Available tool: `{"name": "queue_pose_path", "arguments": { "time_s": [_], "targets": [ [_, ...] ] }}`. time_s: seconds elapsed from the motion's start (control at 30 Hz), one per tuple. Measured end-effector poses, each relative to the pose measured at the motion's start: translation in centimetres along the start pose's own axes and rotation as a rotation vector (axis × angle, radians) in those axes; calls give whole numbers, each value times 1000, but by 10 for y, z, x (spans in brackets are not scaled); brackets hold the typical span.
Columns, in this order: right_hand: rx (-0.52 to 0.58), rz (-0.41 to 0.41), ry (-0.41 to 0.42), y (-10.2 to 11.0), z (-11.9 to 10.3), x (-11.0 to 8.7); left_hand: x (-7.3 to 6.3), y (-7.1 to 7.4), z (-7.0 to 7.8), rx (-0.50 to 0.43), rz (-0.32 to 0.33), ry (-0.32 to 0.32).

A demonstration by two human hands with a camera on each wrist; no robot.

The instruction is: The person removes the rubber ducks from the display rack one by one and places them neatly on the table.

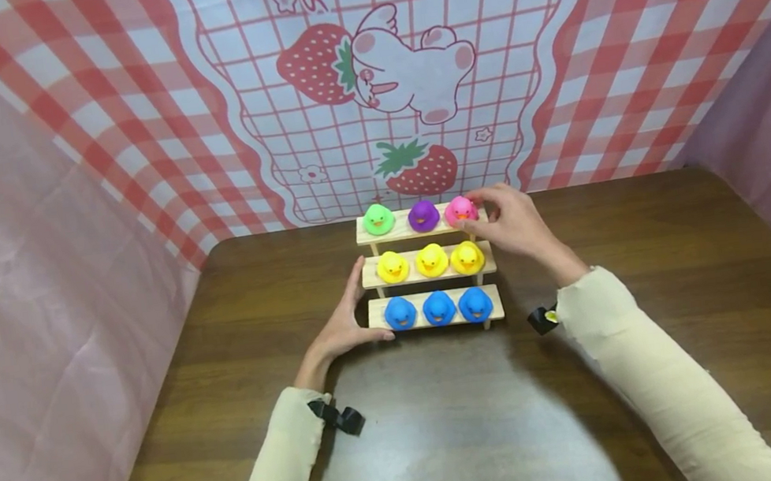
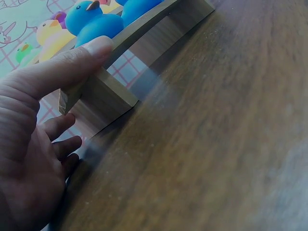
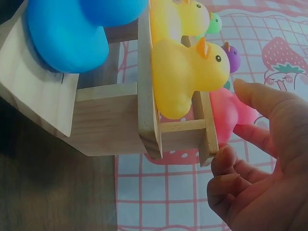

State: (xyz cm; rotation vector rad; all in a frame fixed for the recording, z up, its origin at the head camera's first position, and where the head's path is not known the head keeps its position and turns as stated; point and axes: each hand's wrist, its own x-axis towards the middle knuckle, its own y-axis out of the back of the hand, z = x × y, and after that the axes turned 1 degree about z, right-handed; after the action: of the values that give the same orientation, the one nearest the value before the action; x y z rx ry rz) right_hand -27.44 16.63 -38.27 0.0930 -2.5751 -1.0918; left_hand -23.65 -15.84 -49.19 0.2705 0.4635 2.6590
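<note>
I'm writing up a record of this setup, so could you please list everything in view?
wooden stand: one, pale wood, three tiers, on the table
blue ducks: three, blue, bottom tier
yellow ducks: three, yellow, middle tier
green duck: one, light green, top tier, left
purple duck: one, purple, top tier, middle
pink duck: one, pink, top tier, right
table: one, brown, under the stand
backdrop: one, red-and-white, behind the table
curtains: two, pinkish, either side
attachments: two, black, at the cuffs
sleeves: two, cream, on the forearms
left hand: one, bare, gripping the stand's left end
right hand: one, bare, at the pink duck
</note>
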Motion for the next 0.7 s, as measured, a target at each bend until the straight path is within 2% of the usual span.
{"name": "queue_pose_path", "arguments": {
  "time_s": [0.27, 0.7],
  "targets": [
    [18, 9, -26, 2, 0, -2, 1, 0, 0, 4, 1, -8],
    [15, 66, -65, 18, 8, -8, 1, 1, -1, -3, -5, -11]
  ]
}}
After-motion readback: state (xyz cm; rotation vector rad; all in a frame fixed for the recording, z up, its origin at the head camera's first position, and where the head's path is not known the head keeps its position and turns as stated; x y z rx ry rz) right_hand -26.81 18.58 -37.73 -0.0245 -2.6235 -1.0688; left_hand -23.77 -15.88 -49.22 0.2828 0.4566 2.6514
